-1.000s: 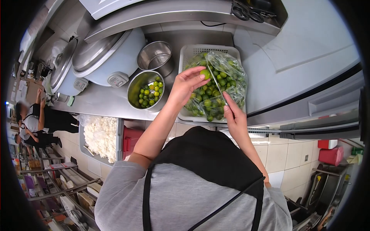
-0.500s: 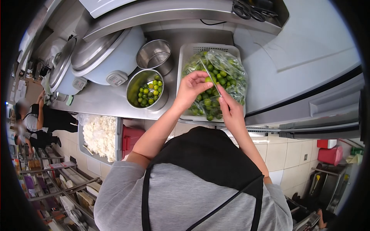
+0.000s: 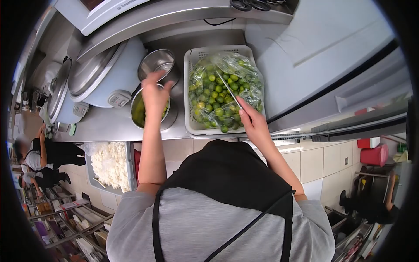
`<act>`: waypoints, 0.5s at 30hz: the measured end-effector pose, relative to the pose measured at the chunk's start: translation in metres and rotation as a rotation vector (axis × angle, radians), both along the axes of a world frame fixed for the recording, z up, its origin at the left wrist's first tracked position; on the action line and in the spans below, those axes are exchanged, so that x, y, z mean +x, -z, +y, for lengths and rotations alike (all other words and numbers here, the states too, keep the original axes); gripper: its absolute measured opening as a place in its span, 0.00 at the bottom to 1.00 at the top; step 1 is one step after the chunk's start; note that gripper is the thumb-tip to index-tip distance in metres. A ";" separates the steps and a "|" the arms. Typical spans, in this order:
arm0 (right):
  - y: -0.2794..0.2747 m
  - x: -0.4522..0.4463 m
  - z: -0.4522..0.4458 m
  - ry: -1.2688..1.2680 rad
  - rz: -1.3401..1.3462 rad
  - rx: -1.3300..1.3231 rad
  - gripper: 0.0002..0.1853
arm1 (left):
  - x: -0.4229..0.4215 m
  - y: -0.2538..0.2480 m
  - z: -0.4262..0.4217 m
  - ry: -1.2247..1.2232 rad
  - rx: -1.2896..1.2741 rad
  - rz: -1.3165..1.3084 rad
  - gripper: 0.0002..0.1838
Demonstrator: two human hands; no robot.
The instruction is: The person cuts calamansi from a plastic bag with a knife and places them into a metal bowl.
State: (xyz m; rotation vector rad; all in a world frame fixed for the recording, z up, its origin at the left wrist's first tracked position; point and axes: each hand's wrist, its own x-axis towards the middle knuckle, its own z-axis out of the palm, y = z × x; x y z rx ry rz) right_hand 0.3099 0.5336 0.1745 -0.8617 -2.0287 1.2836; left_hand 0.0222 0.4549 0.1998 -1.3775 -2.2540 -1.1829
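My left hand is over the near steel pot, its fingers apart and somewhat blurred, with nothing visible in them. Part of the green fruit in that pot is hidden under the hand. Behind it stands a second steel pot. My right hand is closed on a knife, whose blade points up and left over the limes. Several green limes lie in a clear plastic bag inside a white perforated basket.
Two large rice cookers stand at the left of the steel counter. Below is a grey tub of white food. Scissors lie on the upper shelf. Other people are at the far left, another at the right.
My left hand has gone from the bagged limes leftward to the near pot, and its fingers have opened. The lime it held is no longer visible. My right hand still holds the knife.
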 end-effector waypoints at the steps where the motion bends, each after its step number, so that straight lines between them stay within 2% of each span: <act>1: 0.001 -0.001 0.002 0.023 0.012 0.019 0.18 | 0.027 -0.011 0.009 0.144 -0.040 -0.072 0.13; 3: -0.010 -0.003 0.005 0.030 0.012 0.011 0.18 | 0.066 -0.002 0.033 0.402 -0.153 -0.113 0.08; 4: -0.018 -0.003 0.007 0.044 -0.019 -0.025 0.19 | 0.082 0.011 0.048 0.523 -0.199 -0.089 0.09; 5: -0.021 -0.003 0.007 0.056 -0.050 -0.061 0.19 | 0.092 0.022 0.060 0.544 -0.266 0.081 0.08; 6: -0.021 -0.003 0.007 0.049 -0.047 -0.058 0.19 | 0.099 0.027 0.067 0.448 -0.412 0.290 0.08; 7: -0.021 -0.002 0.009 0.058 0.018 0.043 0.19 | 0.100 0.031 0.074 0.438 -0.412 0.294 0.08; 9: -0.018 -0.002 0.012 0.057 0.095 0.143 0.19 | 0.096 0.040 0.085 0.160 -0.593 0.602 0.07; 10: -0.015 0.001 0.014 0.071 0.088 0.085 0.19 | 0.096 0.043 0.090 0.153 -0.706 0.611 0.07; 11: -0.013 0.004 0.014 0.086 0.078 0.025 0.19 | 0.096 0.045 0.095 0.147 -0.709 0.614 0.07; 13: -0.012 0.008 0.011 0.093 0.062 0.007 0.19 | 0.096 0.052 0.102 0.150 -0.687 0.564 0.07; 14: -0.010 0.009 0.010 0.101 0.054 -0.006 0.19 | 0.096 0.059 0.106 0.135 -0.531 0.545 0.06; 15: -0.008 0.010 0.009 0.108 0.046 -0.018 0.19 | 0.096 0.063 0.107 0.133 -0.530 0.545 0.06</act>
